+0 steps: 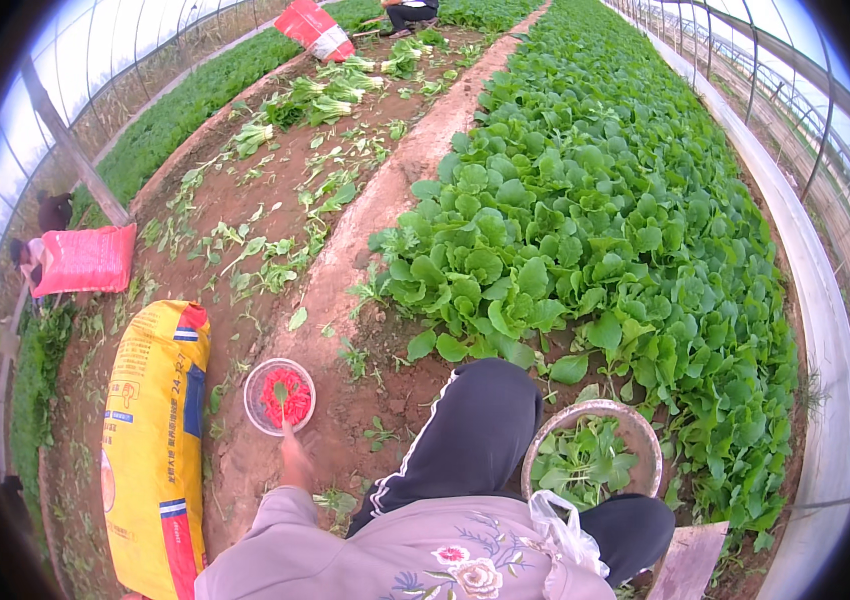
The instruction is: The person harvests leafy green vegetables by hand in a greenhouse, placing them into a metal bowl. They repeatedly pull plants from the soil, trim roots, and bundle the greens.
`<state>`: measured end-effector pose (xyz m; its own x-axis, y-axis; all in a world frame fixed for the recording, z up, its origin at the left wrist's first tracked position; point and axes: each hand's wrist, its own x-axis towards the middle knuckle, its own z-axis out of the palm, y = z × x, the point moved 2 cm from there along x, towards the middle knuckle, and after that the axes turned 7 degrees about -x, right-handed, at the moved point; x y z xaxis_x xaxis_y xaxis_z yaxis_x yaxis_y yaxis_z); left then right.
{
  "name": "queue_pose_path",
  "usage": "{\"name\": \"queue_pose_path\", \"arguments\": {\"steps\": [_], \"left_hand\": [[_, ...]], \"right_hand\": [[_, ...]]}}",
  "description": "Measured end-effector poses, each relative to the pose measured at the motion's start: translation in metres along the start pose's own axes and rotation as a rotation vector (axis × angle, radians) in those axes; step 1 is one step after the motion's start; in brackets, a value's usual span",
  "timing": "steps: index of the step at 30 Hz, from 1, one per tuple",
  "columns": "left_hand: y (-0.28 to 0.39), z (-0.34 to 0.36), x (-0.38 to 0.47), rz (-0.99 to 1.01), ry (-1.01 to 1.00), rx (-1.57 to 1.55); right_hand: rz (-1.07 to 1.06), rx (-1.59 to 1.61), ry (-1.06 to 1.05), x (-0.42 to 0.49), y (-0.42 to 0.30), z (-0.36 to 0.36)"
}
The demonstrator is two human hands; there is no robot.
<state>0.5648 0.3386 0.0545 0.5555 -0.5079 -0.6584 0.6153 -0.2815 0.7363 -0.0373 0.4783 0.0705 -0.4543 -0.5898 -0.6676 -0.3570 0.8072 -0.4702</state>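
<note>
My left hand point(295, 459) reaches to the near rim of a clear plastic tub point(247, 397) on the soil. Inside the tub lies a heap of small red strips point(297, 390). One green leaf point(280, 391) shows over the strips, its stem pointing at my fingertips. Whether my fingers pinch that stem is too blurred to tell. My right hand is out of view. By my right knee, a round basin point(646, 442) with a worn rim holds cut leafy greens point(582, 461).
Dense leafy greens point(582, 195) fill the bed ahead and right. A yellow printed sack point(147, 442) lies left. Cut bundles point(331, 109) and leaves lie on the soil. Red-and-white point(316, 34) and pink sacks point(87, 259) stand beyond, near other people. A sloping post point(76, 150) rises left.
</note>
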Motion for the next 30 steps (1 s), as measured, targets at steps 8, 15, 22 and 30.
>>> {"name": "queue_pose_path", "arguments": {"steps": [8, 15, 22, 30], "left_hand": [[0.009, 0.039, 0.058, 0.043, 0.008, -0.312], [0.061, 0.116, 0.101, 0.012, -0.135, -0.162], [0.041, 0.145, 0.086, -0.099, -0.139, -0.204], [-0.033, 0.263, -0.077, -0.046, -0.714, 0.713]], "right_hand": [[0.073, 0.058, 0.032, -0.027, 0.009, -0.02], [0.22, 0.22, 0.141, -0.089, 0.104, -0.113], [0.131, 0.239, 0.434, -0.116, 0.054, -0.237], [-0.198, 0.057, 0.405, -0.106, -0.145, -0.235]]}}
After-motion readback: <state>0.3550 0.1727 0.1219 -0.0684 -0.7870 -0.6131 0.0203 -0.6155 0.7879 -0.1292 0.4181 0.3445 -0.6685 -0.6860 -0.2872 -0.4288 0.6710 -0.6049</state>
